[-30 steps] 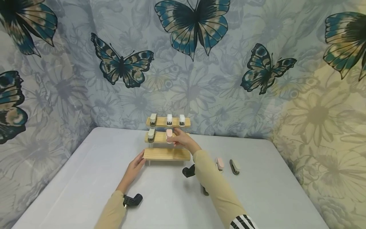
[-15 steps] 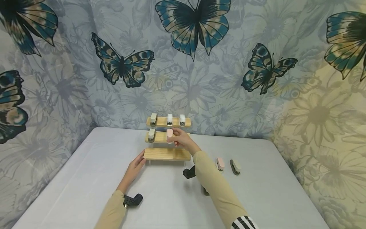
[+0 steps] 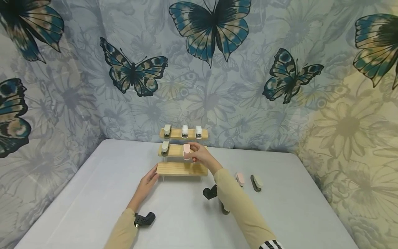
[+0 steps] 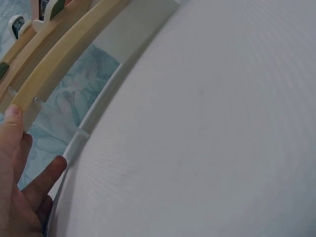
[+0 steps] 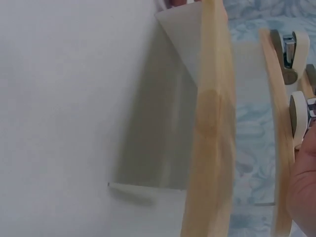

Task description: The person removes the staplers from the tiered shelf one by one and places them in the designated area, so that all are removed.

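A pink stapler [image 3: 186, 151] is pinched in my right hand [image 3: 201, 155] at the middle shelf of a three-step wooden stand [image 3: 174, 168]. Whether its base touches that shelf, I cannot tell. To its left on the same shelf stands a cream stapler [image 3: 165, 148], also visible in the right wrist view [image 5: 297, 54]. My left hand [image 3: 147, 182] holds the left end of the lowest shelf. In the left wrist view, the thumb [image 4: 12, 118] lies against the wood and the other fingers are below and beside it.
The top shelf bears a cream stapler [image 3: 167, 131] and two white staplers [image 3: 185, 131]. To the right on the white table [image 3: 295, 214] lie another pink stapler [image 3: 239, 179] and a cream one [image 3: 256, 183]. One more stapler [image 3: 224, 208] is partly hidden by my right forearm. A patterned wall rises behind.
My right hand has shifted slightly to the right and towards me, with the pink stapler in its fingers. The left hand stays on the stand.
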Tool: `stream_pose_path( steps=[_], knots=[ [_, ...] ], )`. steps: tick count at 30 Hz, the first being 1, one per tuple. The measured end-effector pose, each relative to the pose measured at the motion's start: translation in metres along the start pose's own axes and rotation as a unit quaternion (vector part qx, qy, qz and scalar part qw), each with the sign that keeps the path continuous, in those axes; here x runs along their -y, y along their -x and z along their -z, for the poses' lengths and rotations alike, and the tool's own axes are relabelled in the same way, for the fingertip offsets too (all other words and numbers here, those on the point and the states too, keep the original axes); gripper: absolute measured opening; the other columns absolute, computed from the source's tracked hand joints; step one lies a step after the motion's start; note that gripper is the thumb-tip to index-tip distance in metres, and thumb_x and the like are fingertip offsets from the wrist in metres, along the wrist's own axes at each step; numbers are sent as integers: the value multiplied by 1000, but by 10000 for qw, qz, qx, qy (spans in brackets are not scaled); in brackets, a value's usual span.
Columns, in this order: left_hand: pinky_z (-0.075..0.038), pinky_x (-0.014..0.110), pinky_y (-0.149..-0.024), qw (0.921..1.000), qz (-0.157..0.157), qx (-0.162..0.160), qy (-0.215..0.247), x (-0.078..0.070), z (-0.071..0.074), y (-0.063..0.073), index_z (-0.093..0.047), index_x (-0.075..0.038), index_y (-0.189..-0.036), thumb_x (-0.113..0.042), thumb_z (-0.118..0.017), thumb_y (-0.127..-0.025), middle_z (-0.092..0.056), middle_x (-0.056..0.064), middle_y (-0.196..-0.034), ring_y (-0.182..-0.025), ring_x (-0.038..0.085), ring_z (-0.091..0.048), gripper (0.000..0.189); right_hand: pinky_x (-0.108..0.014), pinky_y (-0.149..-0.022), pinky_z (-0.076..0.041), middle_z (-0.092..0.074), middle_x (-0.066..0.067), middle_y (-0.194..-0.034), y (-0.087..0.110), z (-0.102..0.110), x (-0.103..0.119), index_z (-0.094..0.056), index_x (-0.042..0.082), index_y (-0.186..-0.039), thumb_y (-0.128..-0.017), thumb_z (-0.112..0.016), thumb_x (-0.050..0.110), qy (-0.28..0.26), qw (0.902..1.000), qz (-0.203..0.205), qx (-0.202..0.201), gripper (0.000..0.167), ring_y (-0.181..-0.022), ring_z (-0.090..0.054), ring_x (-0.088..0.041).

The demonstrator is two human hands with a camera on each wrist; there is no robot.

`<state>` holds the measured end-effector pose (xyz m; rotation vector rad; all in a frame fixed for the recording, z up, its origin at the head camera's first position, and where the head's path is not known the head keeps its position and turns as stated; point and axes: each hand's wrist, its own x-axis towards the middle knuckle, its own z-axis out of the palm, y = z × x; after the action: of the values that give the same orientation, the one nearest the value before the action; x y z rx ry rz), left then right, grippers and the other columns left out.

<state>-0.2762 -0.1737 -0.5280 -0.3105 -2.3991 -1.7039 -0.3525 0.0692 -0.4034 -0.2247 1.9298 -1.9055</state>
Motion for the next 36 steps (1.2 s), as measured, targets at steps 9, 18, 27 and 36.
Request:
stream_pose_path(
  steps=[9, 18, 27, 36],
  knots=[
    [-34, 38, -98, 10000, -50, -82, -8, -1, -1, 1, -32, -4, -138, -37, -46, -93, -30, 11, -141, -125, 28, -32, 57, -17, -42, -36, -40, -14, -133, 22, 8, -6, -37, 3, -133, -73, -65, -7, 69, 9999, 153, 3, 67, -49, -37, -9],
    [-37, 38, -96, 10000, 57, -34, -40, -1, 0, 0, -32, -6, -138, -39, -46, -93, -30, 8, -141, -122, 29, -36, 58, -22, -42, -35, -26, -14, -142, 73, 30, -11, -36, 8, -136, -73, -69, -1, 101, 9998, 186, -62, 72, -47, -35, -11],
    [-35, 38, -97, 9999, 23, -62, -80, 1, 0, 0, -32, -5, -138, -39, -46, -93, -30, 9, -141, -123, 28, -35, 58, -24, -41, -34, -20, -17, -143, 123, 61, -23, -35, 6, -135, -75, -70, 1, 373, 9982, 438, -184, 70, -46, -35, -13],
    [-36, 38, -97, 9999, -148, -25, -54, 2, 3, -1, -32, -4, -138, -35, -45, -94, -30, 12, -140, -123, 30, -35, 56, -22, -39, -38, -12, -26, -143, 173, 97, -54, -28, -3, -134, -75, -69, -1, 502, 9970, 584, -83, 72, -44, -35, -9]
  ],
)
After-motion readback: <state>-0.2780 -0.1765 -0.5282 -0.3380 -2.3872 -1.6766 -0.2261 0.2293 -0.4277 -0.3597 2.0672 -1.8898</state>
